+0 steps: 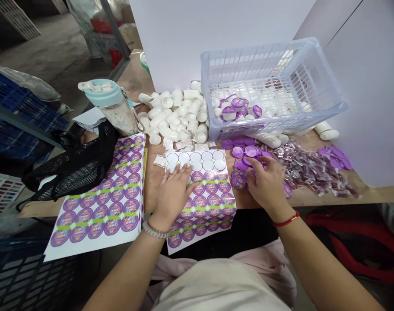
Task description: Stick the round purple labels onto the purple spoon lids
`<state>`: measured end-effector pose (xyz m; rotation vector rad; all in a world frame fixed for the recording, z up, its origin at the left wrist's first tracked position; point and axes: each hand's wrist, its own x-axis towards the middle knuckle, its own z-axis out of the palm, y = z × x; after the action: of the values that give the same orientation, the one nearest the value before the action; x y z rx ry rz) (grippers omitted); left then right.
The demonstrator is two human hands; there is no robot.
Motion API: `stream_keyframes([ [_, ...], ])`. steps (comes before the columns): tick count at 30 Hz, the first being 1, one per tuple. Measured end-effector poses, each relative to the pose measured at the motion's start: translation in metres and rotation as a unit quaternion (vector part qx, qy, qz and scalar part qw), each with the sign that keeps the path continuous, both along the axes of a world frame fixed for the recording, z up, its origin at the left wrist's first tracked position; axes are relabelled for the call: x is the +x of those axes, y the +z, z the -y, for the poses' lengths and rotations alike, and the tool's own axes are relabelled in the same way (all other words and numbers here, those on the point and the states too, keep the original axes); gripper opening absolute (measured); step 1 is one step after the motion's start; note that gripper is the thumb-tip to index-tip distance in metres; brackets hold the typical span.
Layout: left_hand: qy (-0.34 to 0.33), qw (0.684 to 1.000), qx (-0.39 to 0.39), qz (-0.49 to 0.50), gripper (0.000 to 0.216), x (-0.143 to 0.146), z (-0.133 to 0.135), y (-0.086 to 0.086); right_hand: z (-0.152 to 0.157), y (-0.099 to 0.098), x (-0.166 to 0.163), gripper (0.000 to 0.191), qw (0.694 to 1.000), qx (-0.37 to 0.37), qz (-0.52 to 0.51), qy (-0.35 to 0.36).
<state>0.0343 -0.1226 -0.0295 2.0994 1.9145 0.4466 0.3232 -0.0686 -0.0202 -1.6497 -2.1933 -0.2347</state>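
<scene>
A cream shirt [213, 285] fills six o'clock. On the tabletop [153, 183], the left hand [174, 190] lies on a sticker sheet [211, 201], grip released; at the sheet's two o'clock, the right hand [265, 181] touches purple lids [250, 151], whether grasping one I cannot tell. White cups [177, 114] sit toward eleven.

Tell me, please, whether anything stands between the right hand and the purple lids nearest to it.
Nothing visible stands in the way: the right hand is right over the purple lids. The clear crate stands beyond them, and the small packets lie to their right.
</scene>
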Motion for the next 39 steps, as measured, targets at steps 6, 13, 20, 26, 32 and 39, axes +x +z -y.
stream_keyframes([
  [6,0.047,0.999,0.021,-0.019,0.037,0.004,0.002,0.013,0.015,-0.004,-0.056,0.033,0.979,-0.027,-0.046,0.198],
  [13,0.05,0.996,0.079,-0.01,0.026,0.002,0.008,0.01,0.006,-0.009,-0.098,0.02,0.958,-0.025,-0.1,0.268],
  [20,0.046,0.993,0.106,0.014,0.022,-0.002,0.01,-0.002,0.005,-0.018,-0.107,0.014,0.96,0.038,-0.122,0.249],
  [26,0.047,0.994,0.096,0.013,0.021,-0.002,0.009,0.0,0.004,-0.019,-0.11,0.014,0.95,0.031,-0.168,0.26],
  [32,0.047,0.997,0.059,0.012,0.029,-0.001,0.012,0.006,0.002,-0.021,-0.112,0.015,0.951,0.001,-0.18,0.252],
  [39,0.005,0.996,-0.011,-0.09,0.054,0.001,0.015,0.016,0.012,-0.006,-0.087,0.012,0.917,-0.016,-0.251,0.309],
])
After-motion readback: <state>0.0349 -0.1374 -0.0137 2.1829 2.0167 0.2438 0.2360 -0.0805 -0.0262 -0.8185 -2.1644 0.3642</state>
